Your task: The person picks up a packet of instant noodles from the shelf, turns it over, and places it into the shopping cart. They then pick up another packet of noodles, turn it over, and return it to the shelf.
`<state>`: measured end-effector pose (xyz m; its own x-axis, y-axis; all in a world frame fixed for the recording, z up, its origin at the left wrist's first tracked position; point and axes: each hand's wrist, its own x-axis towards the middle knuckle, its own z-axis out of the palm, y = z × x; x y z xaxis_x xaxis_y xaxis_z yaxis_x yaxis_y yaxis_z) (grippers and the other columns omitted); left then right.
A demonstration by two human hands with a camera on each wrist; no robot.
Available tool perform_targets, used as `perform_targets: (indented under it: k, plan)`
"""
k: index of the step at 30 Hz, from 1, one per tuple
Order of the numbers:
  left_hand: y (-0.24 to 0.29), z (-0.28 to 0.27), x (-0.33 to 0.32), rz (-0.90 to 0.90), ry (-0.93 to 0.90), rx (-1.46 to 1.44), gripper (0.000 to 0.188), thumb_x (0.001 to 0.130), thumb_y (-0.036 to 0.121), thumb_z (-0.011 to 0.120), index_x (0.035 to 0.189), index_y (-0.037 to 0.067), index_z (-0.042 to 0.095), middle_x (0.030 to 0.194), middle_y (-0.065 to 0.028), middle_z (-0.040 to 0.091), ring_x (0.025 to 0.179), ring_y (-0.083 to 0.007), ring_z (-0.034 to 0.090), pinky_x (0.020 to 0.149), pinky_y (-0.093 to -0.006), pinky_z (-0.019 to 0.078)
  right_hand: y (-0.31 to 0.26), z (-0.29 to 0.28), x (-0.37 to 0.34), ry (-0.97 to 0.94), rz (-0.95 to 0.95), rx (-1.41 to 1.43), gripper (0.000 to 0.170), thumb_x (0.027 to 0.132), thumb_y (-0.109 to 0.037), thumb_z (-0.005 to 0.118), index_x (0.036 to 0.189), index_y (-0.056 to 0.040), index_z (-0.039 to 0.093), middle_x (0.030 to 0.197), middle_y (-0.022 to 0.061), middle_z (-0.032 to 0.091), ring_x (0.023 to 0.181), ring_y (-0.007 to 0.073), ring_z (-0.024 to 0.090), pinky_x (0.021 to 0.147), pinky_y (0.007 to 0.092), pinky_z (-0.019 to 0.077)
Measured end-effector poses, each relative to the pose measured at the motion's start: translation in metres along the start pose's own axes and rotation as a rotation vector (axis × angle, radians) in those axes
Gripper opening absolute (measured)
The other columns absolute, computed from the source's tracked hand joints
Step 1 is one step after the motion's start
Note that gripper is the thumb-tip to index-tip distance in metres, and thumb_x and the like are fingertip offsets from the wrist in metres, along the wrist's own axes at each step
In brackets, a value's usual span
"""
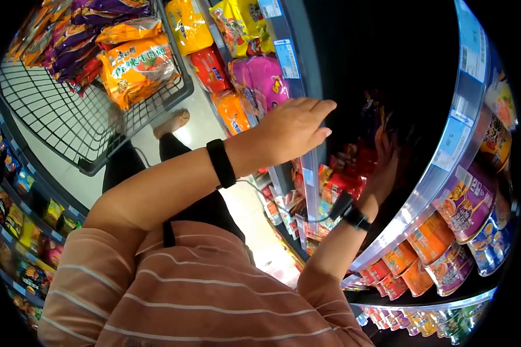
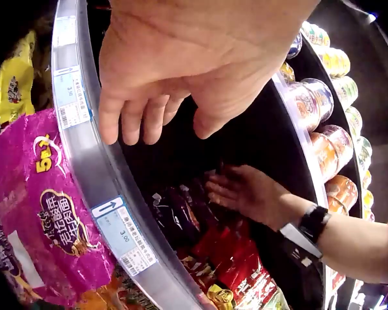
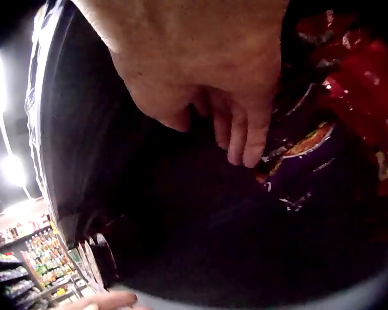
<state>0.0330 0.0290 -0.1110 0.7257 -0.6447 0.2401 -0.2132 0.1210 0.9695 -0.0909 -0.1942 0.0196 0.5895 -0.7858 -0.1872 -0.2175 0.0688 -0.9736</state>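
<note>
Deep in the dark shelf, my right hand reaches among packets, its fingers fairly straight. In the right wrist view its fingertips are right at the edge of a dark purple noodle packet. Red noodle packets lie beside the purple one in the left wrist view. My left hand hovers at the shelf's front edge, fingers loosely bent, with nothing in it. Below and to its left in the left wrist view is a magenta noodle multipack.
A wire shopping cart at upper left holds orange and purple noodle packs. Cup noodles line the shelf at right, behind a rail with price labels. Yellow packs sit by the near shelf edge. More stocked shelves stand at far left.
</note>
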Motion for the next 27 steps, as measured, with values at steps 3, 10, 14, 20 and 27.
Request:
perform_targets:
  k: [3, 10, 14, 20, 27]
  plan:
    - [-0.003, 0.006, -0.001, -0.016, -0.021, -0.038, 0.046, 0.094, 0.022, 0.063, 0.133, -0.001, 0.052, 0.125, -0.0232, 0.061, 0.116, -0.0394, 0.058, 0.099, -0.0457, 0.0455, -0.006, 0.011, 0.017, 0.026, -0.142, -0.215, 0.061, 0.103, -0.031, 0.042, 0.156, -0.0085, 0.021, 0.155, 0.0176, 0.035, 0.140, 0.0356, 0.040, 0.117, 0.0470, 0.0333]
    - [-0.006, 0.013, -0.003, -0.025, -0.007, -0.035, 0.048, 0.093, 0.020, 0.065, 0.133, -0.002, 0.052, 0.125, -0.0234, 0.061, 0.115, -0.0397, 0.058, 0.098, -0.0449, 0.0463, -0.008, -0.006, 0.060, 0.122, -0.237, -0.365, 0.062, 0.103, -0.027, 0.043, 0.156, -0.0088, 0.018, 0.155, 0.0170, 0.036, 0.140, 0.0378, 0.039, 0.118, 0.0470, 0.0338]
    - [-0.007, 0.012, 0.001, -0.002, 0.008, -0.023, 0.048, 0.093, 0.020, 0.065, 0.133, -0.002, 0.052, 0.125, -0.0231, 0.062, 0.115, -0.0391, 0.059, 0.097, -0.0445, 0.0469, -0.009, -0.008, 0.052, 0.110, -0.224, -0.293, 0.059, 0.104, -0.028, 0.040, 0.156, -0.0093, 0.020, 0.157, 0.0186, 0.030, 0.143, 0.0375, 0.035, 0.120, 0.0483, 0.0286]
    - [-0.005, 0.003, -0.001, 0.027, 0.029, 0.041, 0.047, 0.094, 0.023, 0.065, 0.132, -0.001, 0.054, 0.126, -0.0205, 0.062, 0.116, -0.0368, 0.060, 0.097, -0.0433, 0.0476, -0.026, 0.012, 0.028, -0.025, -0.083, -0.160, 0.056, 0.105, -0.024, 0.035, 0.157, -0.0113, 0.018, 0.159, 0.0186, 0.025, 0.146, 0.0364, 0.030, 0.121, 0.0488, 0.0242]
    - [0.006, -0.020, -0.017, -0.020, 0.030, 0.020, 0.045, 0.095, 0.025, 0.063, 0.131, -0.001, 0.055, 0.126, -0.0215, 0.063, 0.116, -0.0361, 0.060, 0.099, -0.0433, 0.0469, -0.024, 0.013, 0.032, -0.031, -0.206, -0.198, 0.059, 0.103, -0.020, 0.032, 0.158, -0.0097, 0.015, 0.162, 0.0172, 0.020, 0.147, 0.0352, 0.029, 0.121, 0.0486, 0.0265]
